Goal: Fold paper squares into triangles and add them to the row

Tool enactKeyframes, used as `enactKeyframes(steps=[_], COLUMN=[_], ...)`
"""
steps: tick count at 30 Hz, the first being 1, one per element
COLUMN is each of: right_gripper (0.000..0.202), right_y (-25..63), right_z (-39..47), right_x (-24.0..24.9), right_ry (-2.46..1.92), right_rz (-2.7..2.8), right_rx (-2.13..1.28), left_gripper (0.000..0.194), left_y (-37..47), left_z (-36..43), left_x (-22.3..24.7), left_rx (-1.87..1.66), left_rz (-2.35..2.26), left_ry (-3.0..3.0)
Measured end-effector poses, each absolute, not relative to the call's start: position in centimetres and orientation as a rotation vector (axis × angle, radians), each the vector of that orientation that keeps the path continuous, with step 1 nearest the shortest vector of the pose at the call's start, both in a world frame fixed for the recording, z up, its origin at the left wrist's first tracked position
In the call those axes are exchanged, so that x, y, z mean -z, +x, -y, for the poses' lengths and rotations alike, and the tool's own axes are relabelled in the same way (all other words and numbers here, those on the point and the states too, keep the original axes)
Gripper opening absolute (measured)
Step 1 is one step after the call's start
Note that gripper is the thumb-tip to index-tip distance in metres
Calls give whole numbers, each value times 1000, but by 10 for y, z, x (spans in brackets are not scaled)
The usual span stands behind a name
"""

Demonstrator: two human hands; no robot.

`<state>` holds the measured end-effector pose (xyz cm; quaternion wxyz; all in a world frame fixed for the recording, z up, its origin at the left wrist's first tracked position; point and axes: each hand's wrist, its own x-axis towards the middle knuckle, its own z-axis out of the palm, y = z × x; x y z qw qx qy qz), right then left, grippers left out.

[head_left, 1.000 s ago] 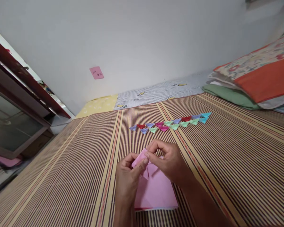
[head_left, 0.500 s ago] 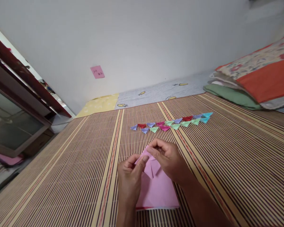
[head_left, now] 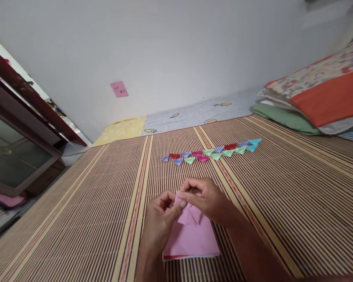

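Between my hands is a small folded piece of pink paper (head_left: 190,216), with flaps that come to points at its lower side. My left hand (head_left: 161,217) pinches its left side between thumb and fingers. At the top edge, the thumb and bent fingers of my right hand (head_left: 204,199) close on the same paper, and the two thumbs nearly meet. Below it lies a stack of paper sheets (head_left: 191,243), pink on top with red and white edges showing at the front. My hands hide the upper part of the stack.
Two rows of small folded paper triangles (head_left: 202,158) in several colours lie beyond my hands on the striped mat (head_left: 106,203). Folded bedding (head_left: 320,102) is piled at the right. A pink note (head_left: 119,89) is on the wall, and a glass-fronted cabinet (head_left: 14,152) stands at the left.
My hands have tilted the folded pink paper, and its pointed flaps now sit further right. My right hand has shifted slightly left and down along the top edge. Both hands keep their pinch.
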<state>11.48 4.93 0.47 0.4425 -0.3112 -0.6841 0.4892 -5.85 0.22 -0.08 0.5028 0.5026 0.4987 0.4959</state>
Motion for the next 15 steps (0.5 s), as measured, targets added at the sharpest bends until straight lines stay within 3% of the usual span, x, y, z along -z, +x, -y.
enactKeyframes(steps=[15], right_gripper=[26], right_y=[94], right_z=[-54], right_x=[10], right_ry=[-764], right_rz=[1261], right_rx=[-1443], left_gripper=[25], left_y=[-41], left_z=[-5], left_x=[8], left_rx=[-1593], left_rz=[-1189], left_ry=[974])
